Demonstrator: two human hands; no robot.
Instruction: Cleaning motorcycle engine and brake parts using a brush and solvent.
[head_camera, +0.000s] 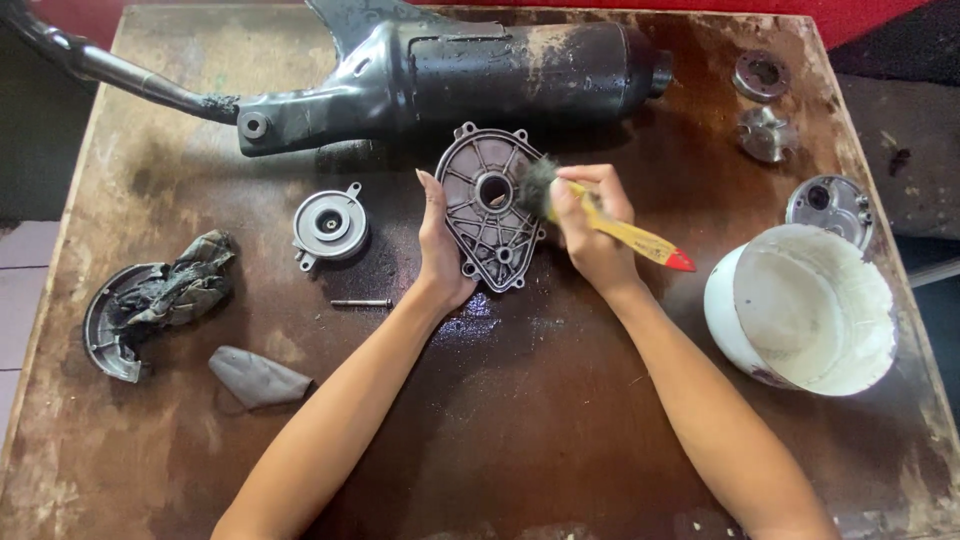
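A grey ribbed metal engine cover stands tilted on the stained wooden table. My left hand holds it by its left edge. My right hand grips a paintbrush with a yellow handle and red tip. The brush's dark bristles touch the cover's upper right side, near its round hole.
A black exhaust muffler lies across the back. A round metal part and a bolt sit left of the cover. Dirty rags lie far left. A white tub and several small metal parts are at right.
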